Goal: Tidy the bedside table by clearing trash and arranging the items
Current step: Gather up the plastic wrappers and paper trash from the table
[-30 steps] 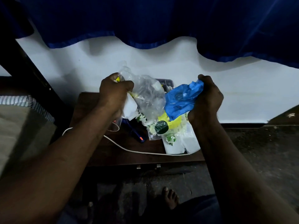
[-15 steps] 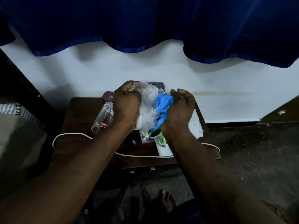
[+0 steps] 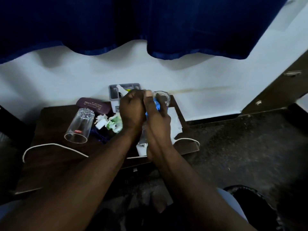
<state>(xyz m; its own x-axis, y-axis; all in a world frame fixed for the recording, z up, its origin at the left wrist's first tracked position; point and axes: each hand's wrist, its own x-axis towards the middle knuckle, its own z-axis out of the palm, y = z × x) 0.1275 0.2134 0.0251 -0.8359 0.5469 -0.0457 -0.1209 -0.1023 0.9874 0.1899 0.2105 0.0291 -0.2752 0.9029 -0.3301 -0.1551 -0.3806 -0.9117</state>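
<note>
Head view: both hands meet over the back of the desk. The left hand is curled into a fist; what it encloses cannot be told. The right hand is closed around blue plastic trash, with its fingers wrapped over the wad. The 2 hands touch, probably to compress the trash into 1 bundle that can be carried off in a single trip.

1 clear glass lies on its side at the left of the desk, mouth toward the camera. A dark purple case sits behind it, against the wall. Crumpled white and green wrappers lie between the glass and the left hand, not yet collected. A grey tray stands at the back edge, partly hidden by the hands. A second clear container shows just behind the right hand. A white cable runs across the front of the desk. White paper lies under the right wrist.

Judgement: trash clearing is in hand; arranging has not begun.
</note>
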